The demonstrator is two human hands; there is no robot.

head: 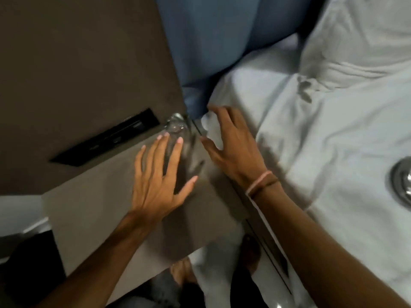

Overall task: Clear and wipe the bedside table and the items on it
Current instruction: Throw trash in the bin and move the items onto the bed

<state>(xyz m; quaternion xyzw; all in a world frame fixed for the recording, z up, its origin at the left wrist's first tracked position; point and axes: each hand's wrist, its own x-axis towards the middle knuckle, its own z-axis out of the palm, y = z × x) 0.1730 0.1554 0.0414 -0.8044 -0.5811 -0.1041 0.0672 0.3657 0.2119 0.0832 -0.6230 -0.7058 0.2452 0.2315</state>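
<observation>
The grey-brown bedside table (93, 218) fills the lower left. A clear drinking glass (176, 126) stands at its back right corner, blurred. My left hand (155, 181) hovers flat over the tabletop with fingers spread; its fingertips reach the near side of the glass without closing round it. My right hand (231, 147) is at the table's right edge, beside the bed, with its fingers curled over a crumpled white cloth (212, 132). Only parts of the cloth show between thumb and fingers.
A black socket panel (106, 138) is set in the brown wall behind the table. A blue headboard (211, 41) rises at the back. White bedding (311, 134) and a pillow (367, 41) lie right, with a shiny metal object (403, 181) at the frame edge.
</observation>
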